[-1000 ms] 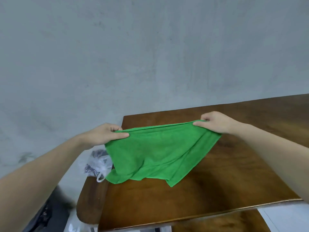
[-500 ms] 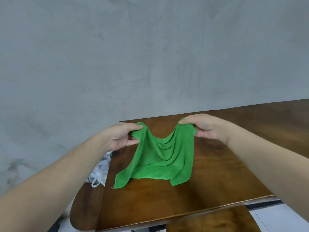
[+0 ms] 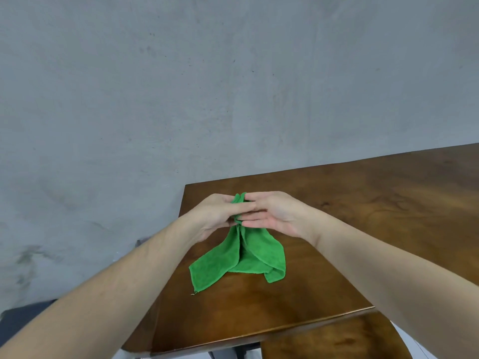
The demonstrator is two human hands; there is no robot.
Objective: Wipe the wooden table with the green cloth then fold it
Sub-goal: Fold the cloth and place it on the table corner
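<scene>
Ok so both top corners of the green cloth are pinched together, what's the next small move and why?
Probably lower the joined corners toward the wooden table. The left hand and right hand pinch the green cloth at its top, while its lower edge lies rumpled on the wood.

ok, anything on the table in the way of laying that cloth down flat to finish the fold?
Nothing visible. The left hand and right hand pinch the top of the green cloth together; its lower edge already rests on the wooden table, and the wood around it shows no other item.
</scene>
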